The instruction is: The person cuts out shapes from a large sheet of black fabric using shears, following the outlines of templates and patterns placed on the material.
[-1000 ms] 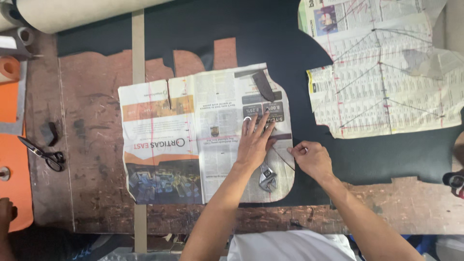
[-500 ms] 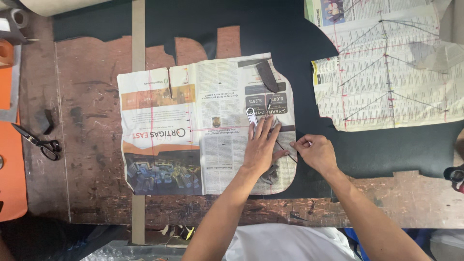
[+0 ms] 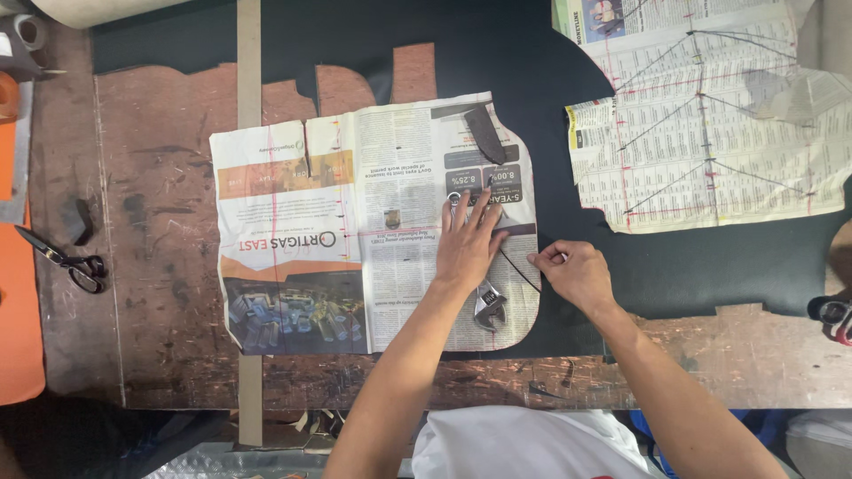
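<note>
A cut newspaper pattern [image 3: 302,222] lies on a black sheet [image 3: 532,53] spread over the worn table. My left hand [image 3: 469,244] rests flat on the pattern's right part with fingers spread, lying over an adjustable wrench [image 3: 488,306] that sits on the paper. At the pattern's right edge my right hand [image 3: 577,273] pinches a small white thing against the black sheet. A dark curved scrap [image 3: 485,133] lies on the paper above my left hand.
A second newspaper pattern [image 3: 710,115] with drawn lines lies at the upper right. Scissors [image 3: 67,262] rest at the left near an orange surface [image 3: 18,328]. A cardboard strip [image 3: 248,62] runs under the paper. A red-and-black tool [image 3: 834,315] shows at the right edge.
The view has shifted slightly. Both hands stay in nearly the same place on the pattern, the left pressing flat and the right pinching at the edge.
</note>
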